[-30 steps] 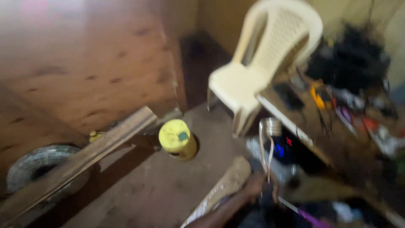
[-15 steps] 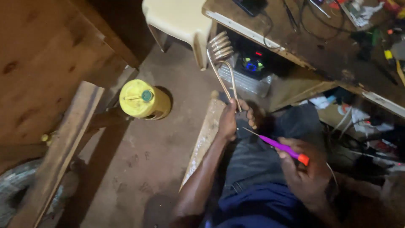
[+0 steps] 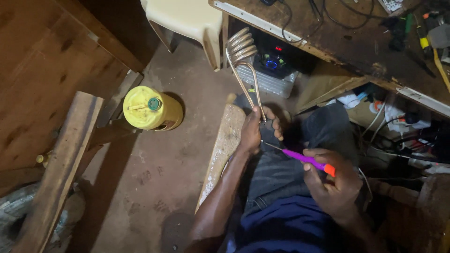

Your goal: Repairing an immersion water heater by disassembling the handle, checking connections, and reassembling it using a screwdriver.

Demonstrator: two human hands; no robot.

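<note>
Head view, looking down at the lap: left hand (image 3: 253,133) wrapped around the base of a metal heating coil (image 3: 242,56), fingers closed tight on the dark handle end, which rests on the knee of the dark trousers (image 3: 276,178); the coil's two rods rise from the fist and the spiral loops sit up top, just in front of the wooden surface (image 3: 347,42); right hand (image 3: 330,180) closed on a screwdriver (image 3: 307,160) with a purple handle and orange cap, fingers curled round the handle, thin metal tip pointing left and reaching the coil's base by the left hand; both hands close together over the lap; wooden plank (image 3: 222,150) leans just beside the left forearm; yellow jerrycan (image 3: 151,108) stands on the floor (image 3: 154,187) well to the left; cream plastic chair (image 3: 187,21) at the top; cables and tools (image 3: 412,28) scattered over the surface; box with blue and red lights (image 3: 272,63) under it, behind the coil; long timber board (image 3: 61,164) lying at far left.
</note>
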